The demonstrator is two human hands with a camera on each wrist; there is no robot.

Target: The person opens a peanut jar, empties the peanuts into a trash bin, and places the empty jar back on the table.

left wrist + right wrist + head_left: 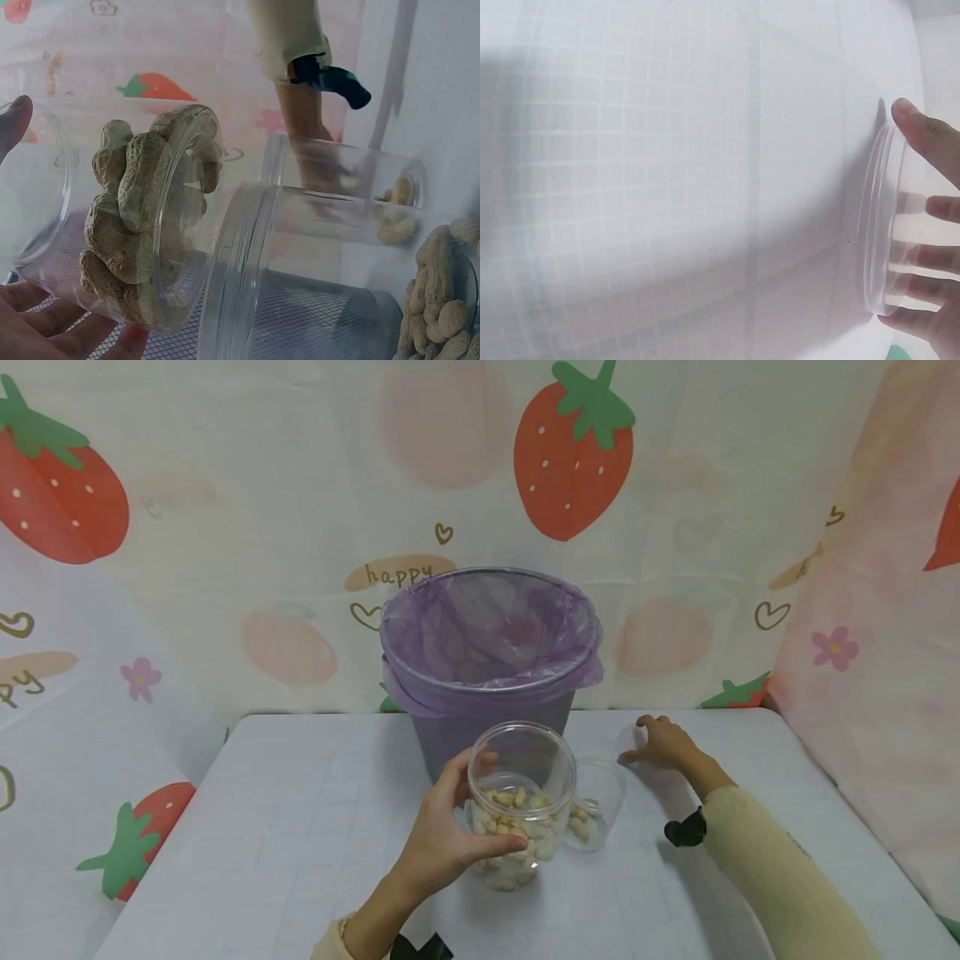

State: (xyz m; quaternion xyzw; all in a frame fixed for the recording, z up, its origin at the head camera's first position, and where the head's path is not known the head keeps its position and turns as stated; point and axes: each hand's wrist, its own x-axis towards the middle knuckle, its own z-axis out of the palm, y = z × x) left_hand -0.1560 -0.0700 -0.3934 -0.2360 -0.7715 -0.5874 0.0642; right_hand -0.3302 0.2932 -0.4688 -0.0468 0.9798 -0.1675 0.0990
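My left hand [438, 843] grips a clear plastic jar [536, 756] with a layer of peanuts [120, 202] at its bottom. Beneath it, partly hidden in the head view, a second clear jar [300, 247] stands on the table, also containing peanuts [435, 307]. Just right of these is a third clear jar [606, 789] with a few peanuts [580, 822] in it. At the back right, my right hand [667, 747] spans a round clear lid [881, 225] at the tabletop, its thumb and little finger at opposite edges of the rim.
Behind the jars rises a grey mesh bin [495, 731] lined with a purple bag [420, 677]. The white table [300, 852] ends at a strawberry-patterned cloth [300, 527], which continues along the right side.
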